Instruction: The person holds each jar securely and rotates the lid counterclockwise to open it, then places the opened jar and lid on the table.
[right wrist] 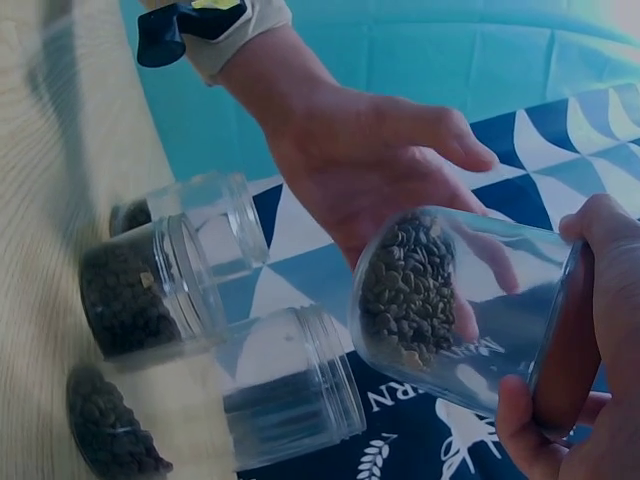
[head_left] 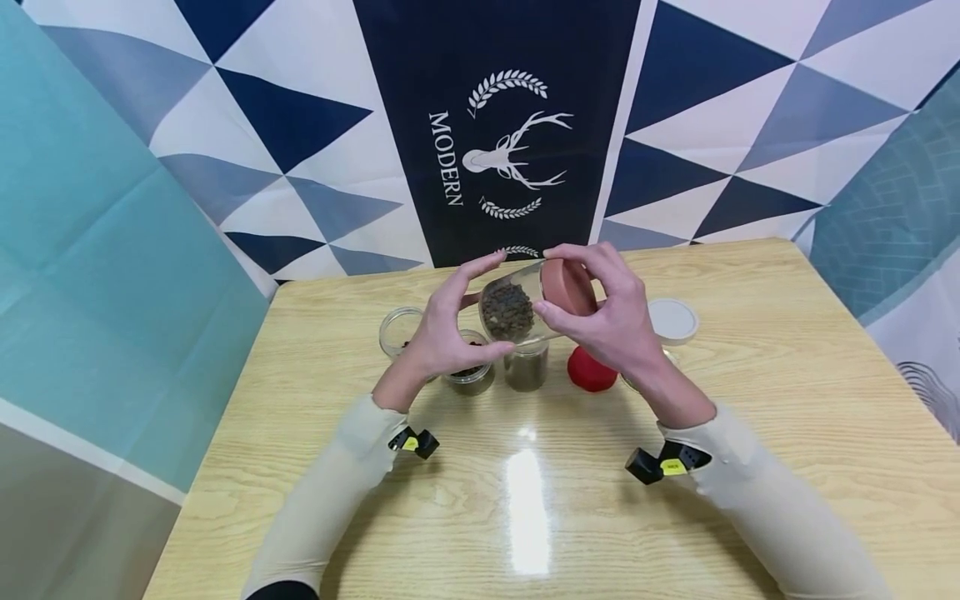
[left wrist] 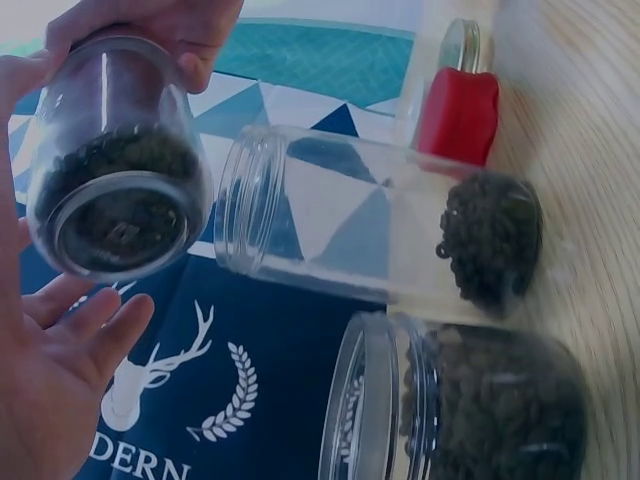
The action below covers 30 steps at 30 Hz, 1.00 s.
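Note:
A clear glass jar [head_left: 508, 312] with a reddish-brown lid [head_left: 567, 287] is tilted on its side in the air, dark seed-like pieces [right wrist: 405, 290] gathered at its base. My right hand [head_left: 615, 312] grips it at the lid end, thumb on one side and fingers on the other. Around the base end, my left hand [head_left: 442, 325] is spread with fingers apart; in the right wrist view its palm faces the jar, and whether it touches the glass is unclear. Below stand three lidless clear jars: a left jar [head_left: 400, 332], a middle jar [head_left: 470, 382] and a right jar [head_left: 527, 371], each with dark contents.
A red, scalloped object [head_left: 592, 369] sits right of the jars. Behind the right forearm lie a white round lid [head_left: 672, 320] and another round piece, mostly covered. The wooden table [head_left: 360, 517] meets a patterned cloth backdrop [head_left: 300, 125] at its far edge.

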Motion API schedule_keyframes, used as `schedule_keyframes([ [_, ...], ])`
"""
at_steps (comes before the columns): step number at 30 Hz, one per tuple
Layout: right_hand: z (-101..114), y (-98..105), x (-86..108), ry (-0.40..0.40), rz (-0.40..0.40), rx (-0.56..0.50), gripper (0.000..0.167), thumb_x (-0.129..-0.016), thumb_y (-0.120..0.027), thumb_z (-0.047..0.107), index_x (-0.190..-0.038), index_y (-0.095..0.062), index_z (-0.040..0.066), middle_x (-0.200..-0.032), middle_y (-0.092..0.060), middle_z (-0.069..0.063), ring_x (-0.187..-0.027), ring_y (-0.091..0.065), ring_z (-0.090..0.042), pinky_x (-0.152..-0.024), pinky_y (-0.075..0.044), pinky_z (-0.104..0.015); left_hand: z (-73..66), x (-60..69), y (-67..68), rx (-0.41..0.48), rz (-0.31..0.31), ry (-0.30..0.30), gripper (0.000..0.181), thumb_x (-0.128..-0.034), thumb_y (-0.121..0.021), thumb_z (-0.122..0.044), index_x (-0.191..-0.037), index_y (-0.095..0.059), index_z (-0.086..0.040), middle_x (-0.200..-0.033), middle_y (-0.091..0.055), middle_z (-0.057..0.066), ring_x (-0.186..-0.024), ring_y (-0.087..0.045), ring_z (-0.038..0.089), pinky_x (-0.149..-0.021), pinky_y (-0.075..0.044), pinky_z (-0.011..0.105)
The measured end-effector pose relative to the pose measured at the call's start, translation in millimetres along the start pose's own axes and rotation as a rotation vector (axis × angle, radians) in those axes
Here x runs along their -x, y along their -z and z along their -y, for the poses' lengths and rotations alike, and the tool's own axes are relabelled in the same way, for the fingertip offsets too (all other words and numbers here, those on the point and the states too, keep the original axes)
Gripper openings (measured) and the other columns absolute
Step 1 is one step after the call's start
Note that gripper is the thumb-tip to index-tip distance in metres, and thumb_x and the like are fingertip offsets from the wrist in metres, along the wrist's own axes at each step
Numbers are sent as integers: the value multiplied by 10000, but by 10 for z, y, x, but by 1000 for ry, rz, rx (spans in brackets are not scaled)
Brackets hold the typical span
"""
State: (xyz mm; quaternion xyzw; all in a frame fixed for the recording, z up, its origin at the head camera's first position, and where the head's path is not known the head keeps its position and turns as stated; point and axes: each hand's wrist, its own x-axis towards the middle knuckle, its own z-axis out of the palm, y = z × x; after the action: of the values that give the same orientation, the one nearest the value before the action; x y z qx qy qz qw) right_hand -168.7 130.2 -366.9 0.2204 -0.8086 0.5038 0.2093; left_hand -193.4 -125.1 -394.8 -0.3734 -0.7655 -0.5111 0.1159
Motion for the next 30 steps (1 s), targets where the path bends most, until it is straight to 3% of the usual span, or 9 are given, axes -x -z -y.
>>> schedule_keyframes([
  [3, 0, -33, 17, 17, -3, -8, 571, -858, -916, 168, -1402, -749, 120, -1311, -690, -157, -1171, -585, -130, -824, -568, -118, -13, -15, -40, 12, 5, 6, 1062, -765, -960, -206, -1675, -442, -36, -1756, -490, 205, -1611, -518, 366, -1172, -618, 534],
  [9, 8, -49, 24, 35, 1, -7, 570, -856, -923, 180, -1396, -750, 121, -1301, -702, -145, -1149, -596, -133, -830, -571, -156, -27, -54, -109, 29, 8, -33, 1089, -729, -1009, -81, -1658, -445, -10, -1718, -533, 205, -1566, -585, 397, -1324, -496, 442],
  [14, 10, -41, 42, 24, 2, 8, 563, -860, -921, 196, -1394, -753, 130, -1295, -700, -143, -1128, -608, -142, -832, -584, -205, -59, -70, -171, 29, 28, -39, 1110, -718, -1034, -66, -1653, -438, -7, -1707, -539, 218, -1570, -591, 382, -1337, -479, 447],
  [22, 43, -50, 41, 44, 11, 23, 567, -857, -938, 208, -1388, -752, 130, -1294, -693, -148, -1140, -651, -219, -885, -634, -434, -63, -62, -241, -74, 4, -25, 1058, -733, -1060, -141, -1624, -500, -37, -1639, -625, 164, -1486, -656, 355, -1290, -524, 373],
  [30, 46, -51, 52, 27, 35, 14, 579, -860, -939, 191, -1399, -743, 113, -1305, -691, -160, -1143, -654, -247, -896, -646, -482, -65, -31, -262, -118, -7, 12, 1002, -748, -1049, -185, -1597, -537, -40, -1552, -698, 146, -1414, -708, 287, -1235, -570, 353],
])
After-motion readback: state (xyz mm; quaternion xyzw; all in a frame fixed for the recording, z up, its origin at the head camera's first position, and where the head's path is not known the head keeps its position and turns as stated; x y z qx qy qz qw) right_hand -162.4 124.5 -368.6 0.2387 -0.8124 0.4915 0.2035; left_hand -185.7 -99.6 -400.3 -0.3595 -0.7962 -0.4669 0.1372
